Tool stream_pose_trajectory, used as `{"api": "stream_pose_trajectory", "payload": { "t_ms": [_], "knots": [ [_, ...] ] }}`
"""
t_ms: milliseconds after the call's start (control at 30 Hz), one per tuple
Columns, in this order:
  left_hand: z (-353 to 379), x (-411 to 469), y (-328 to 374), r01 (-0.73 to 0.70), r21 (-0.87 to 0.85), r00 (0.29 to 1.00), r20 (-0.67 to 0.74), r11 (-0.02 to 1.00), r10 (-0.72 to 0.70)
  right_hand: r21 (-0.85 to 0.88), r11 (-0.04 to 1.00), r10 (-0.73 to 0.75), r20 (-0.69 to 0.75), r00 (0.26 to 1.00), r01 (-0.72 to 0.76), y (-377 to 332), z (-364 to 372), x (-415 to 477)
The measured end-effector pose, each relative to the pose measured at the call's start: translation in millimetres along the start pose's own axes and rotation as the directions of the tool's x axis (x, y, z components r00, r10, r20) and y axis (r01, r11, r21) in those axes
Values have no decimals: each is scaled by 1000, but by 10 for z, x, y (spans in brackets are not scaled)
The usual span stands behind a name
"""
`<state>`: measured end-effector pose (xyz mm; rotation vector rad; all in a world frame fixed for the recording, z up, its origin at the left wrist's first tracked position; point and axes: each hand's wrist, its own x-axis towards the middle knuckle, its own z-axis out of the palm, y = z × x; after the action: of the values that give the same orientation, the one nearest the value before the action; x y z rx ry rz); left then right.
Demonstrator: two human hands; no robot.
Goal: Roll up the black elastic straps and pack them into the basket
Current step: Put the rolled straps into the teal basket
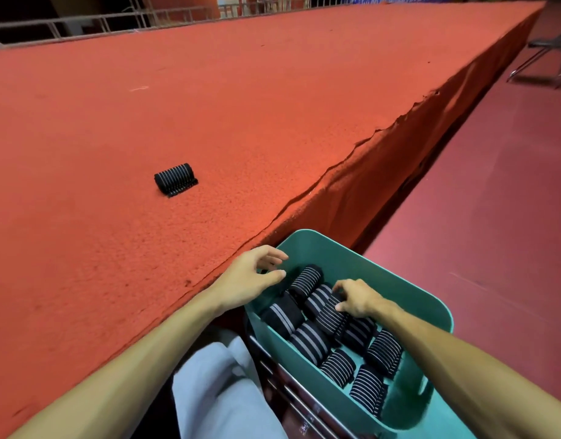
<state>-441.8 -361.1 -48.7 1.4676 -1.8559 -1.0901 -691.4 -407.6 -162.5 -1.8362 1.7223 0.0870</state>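
the basket (367,264) sits just off the near edge of the desk (177,106), on a frame of bars (291,397). the desk lies to the left of the basket and beyond it. a lone roll (176,179) lies on the desk, well apart from the basket, to its far left.

in the basket the rolled straps (310,342) lie side by side in rows, touching. the left hand (253,277) hangs over the basket's far left corner. the right hand (356,299) is inside the basket, fingers on the gripped roll (328,315) near its far end.

right of the basket lies the floor (494,217). a chair (548,55) stands on it, far beyond.
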Motion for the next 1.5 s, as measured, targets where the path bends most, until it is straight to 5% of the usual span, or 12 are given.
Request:
{"api": "stream_pose_trajectory", "payload": {
  "t_ms": [267,500,833,1100,1367,1500],
  "knots": [
    [-173,-23,22,-61,-77,989,-139,995,50,-412,908,-140,-135,981,73,-246,-165,-202],
    [-470,-106,16,-88,-92,966,-250,992,62,-250,914,-380,-246,892,320,-971,-794,-252],
    [-1315,-212,-462,50,-50,878,-474,997,-68,-167,769,-635,-300,712,617,-2428,-1138,253],
    [-1816,245,-1025,175,-37,828,-535,984,-167,7,755,-618,-328,714,656,-2764,-1023,1032],
    [-2060,1280,-1209,104,62,778,-627,993,-43,123,759,-556,-388,735,639,-2596,-931,1440],
    [-2109,1609,-1305,318,150,766,-622,936,-161,176,733,-570,-370,734,657,-2518,-948,1449]
  ]
}}
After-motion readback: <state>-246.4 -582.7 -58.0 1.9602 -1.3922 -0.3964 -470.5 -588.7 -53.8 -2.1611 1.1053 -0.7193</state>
